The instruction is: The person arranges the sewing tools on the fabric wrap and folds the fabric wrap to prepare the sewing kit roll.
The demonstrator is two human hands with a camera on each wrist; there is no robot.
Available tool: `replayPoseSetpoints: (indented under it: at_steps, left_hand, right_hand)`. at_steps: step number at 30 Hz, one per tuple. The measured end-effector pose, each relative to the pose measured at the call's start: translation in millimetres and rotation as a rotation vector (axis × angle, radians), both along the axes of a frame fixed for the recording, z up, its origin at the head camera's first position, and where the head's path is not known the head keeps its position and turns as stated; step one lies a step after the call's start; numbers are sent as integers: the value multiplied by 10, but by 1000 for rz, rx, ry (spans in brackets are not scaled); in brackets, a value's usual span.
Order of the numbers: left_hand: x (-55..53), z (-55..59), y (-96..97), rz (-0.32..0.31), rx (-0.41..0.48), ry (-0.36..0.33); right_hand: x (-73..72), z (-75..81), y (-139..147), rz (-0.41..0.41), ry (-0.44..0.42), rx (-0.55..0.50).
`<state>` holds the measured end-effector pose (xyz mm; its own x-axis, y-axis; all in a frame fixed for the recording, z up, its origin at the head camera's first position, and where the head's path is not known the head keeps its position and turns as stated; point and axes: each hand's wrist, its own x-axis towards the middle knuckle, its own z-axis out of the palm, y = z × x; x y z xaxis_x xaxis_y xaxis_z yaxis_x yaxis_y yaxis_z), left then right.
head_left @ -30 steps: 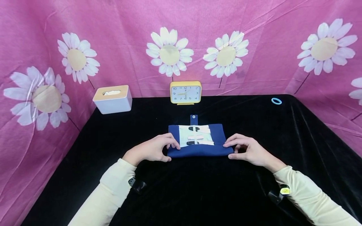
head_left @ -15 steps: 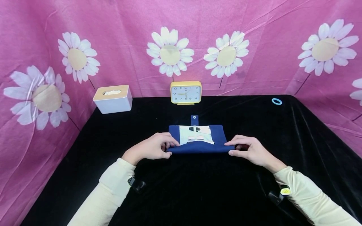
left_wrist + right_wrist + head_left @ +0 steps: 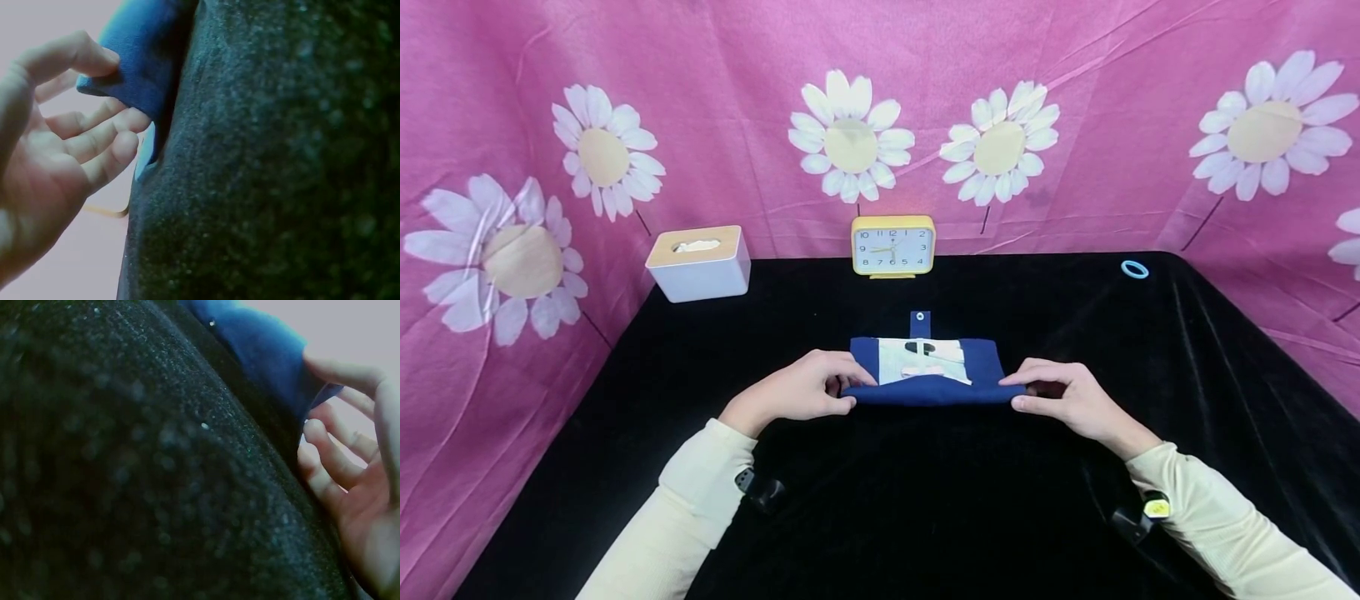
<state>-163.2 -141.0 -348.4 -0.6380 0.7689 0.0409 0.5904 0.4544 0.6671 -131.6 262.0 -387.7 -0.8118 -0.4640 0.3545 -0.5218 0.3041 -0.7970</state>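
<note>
A navy cloth roll-up pouch (image 3: pixel 982 358) lies on the black table cover, its near edge rolled over into a thick fold. Its pale inner panel (image 3: pixel 892 358) shows a black-ended item (image 3: pixel 919 347) tucked under a light strap; the fold hides the panel's nearer part. A tab with a snap (image 3: pixel 920 323) sticks out at the far edge. My left hand (image 3: pixel 808 385) pinches the fold's left end between thumb and fingers, with the thumb on the blue cloth (image 3: pixel 140 59) in the left wrist view. At the right end, my right hand (image 3: pixel 1063 396) pinches the fold likewise.
A tissue box (image 3: pixel 700 265) with a wooden lid stands at the back left. Behind the pouch is a yellow alarm clock (image 3: pixel 892 247). A light blue ring (image 3: pixel 1134 269) lies at the back right. Pink flowered curtain (image 3: pixel 730 125) encloses the table's back and sides.
Both hands have rolled the near fold farther from me, covering the lower black item and more of the pale panel. The pouch's far edge and tab have slid slightly toward me.
</note>
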Motion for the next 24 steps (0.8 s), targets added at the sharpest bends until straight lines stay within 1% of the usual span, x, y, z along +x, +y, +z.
replayPoseSetpoints:
  at_steps: [6, 11, 16, 18, 20, 24]
  left_hand:
    - [-12, 31, 8, -16, 20, 9]
    - [-7, 51, 12, -23, 21, -16]
    - [22, 85, 9, -19, 31, -39]
    - [36, 94, 7, -15, 39, -70]
    - [55, 108, 6, -10, 55, -116]
    - [76, 123, 12, -36, 122, -252]
  right_hand:
    - [7, 27, 0, 31, -37, -70]
    - [10, 9, 21, 45, -68, -95]
    - [7, -1, 38, 45, -96, -118]
    - [8, 4, 39, 45, -111, -135]
    - [14, 12, 40, 55, -128, -154]
    - [22, 29, 39, 84, -160, -210]
